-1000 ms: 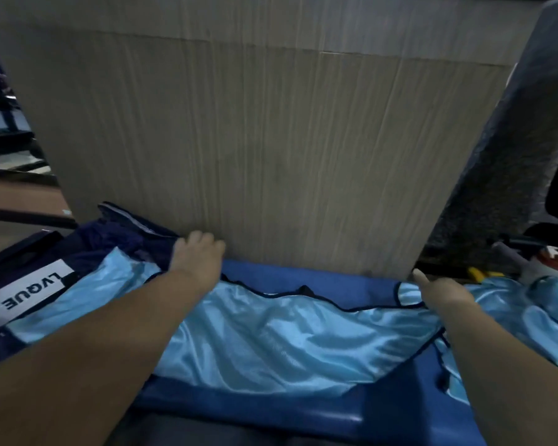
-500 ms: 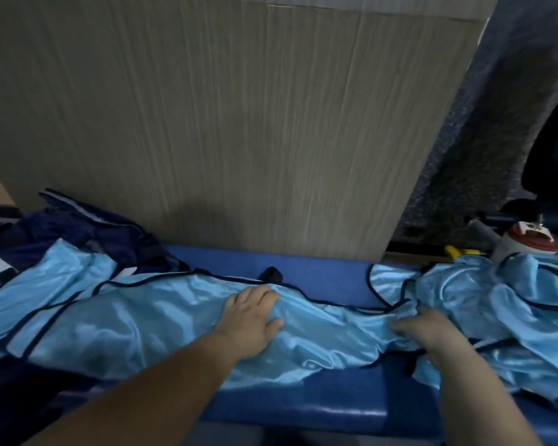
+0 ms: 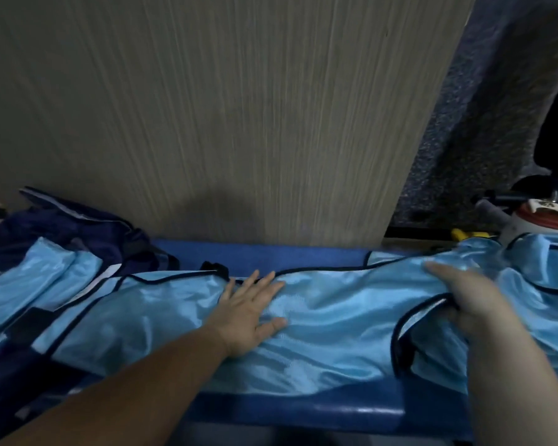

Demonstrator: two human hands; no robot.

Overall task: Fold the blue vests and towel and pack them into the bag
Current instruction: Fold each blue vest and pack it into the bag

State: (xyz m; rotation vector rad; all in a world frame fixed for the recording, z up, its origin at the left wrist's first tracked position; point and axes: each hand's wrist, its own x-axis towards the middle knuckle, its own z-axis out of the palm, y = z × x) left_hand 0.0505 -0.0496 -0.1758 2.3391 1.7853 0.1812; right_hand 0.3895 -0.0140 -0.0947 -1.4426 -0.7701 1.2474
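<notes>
Fabric of the blue vest [image 3: 335, 336] lies spread along the desk [image 3: 287, 256]; we judge it limp, slippery, best held by its trim. Our left hand [image 3: 250, 317] presses it flat, fingers straight; our right hand [image 3: 467, 304] grips that trim.

L hand [image 3: 250, 312] flat, palm down, fingers spread, arm in from lower left. R hand [image 3: 467, 300] curled, gripping vest [image 3: 335, 320] edge, arm from lower right.
</notes>
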